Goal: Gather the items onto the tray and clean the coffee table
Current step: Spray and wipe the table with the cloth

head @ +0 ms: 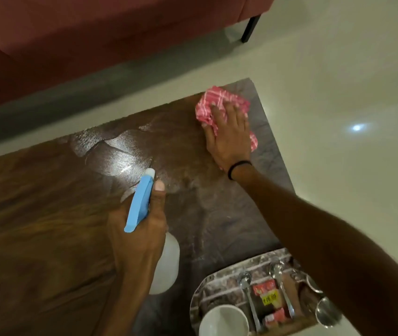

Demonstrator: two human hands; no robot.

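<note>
My right hand [229,137] presses flat on a pink checked cloth [217,103] at the far right corner of the dark wooden coffee table [47,214]. My left hand [139,229] grips a white spray bottle [166,265] with a blue trigger head [139,202], nozzle pointing away over the table middle. A wet shiny patch [118,154] lies beyond the nozzle. At the near right corner sits a shiny tray [203,292] carrying a white cup [223,321], spoons [249,299] and red packets [267,294].
A red sofa [96,32] with a black leg [250,27] stands beyond the table across a strip of pale floor [338,93]. The tiled floor runs along the table's right edge. My right forearm crosses above the tray.
</note>
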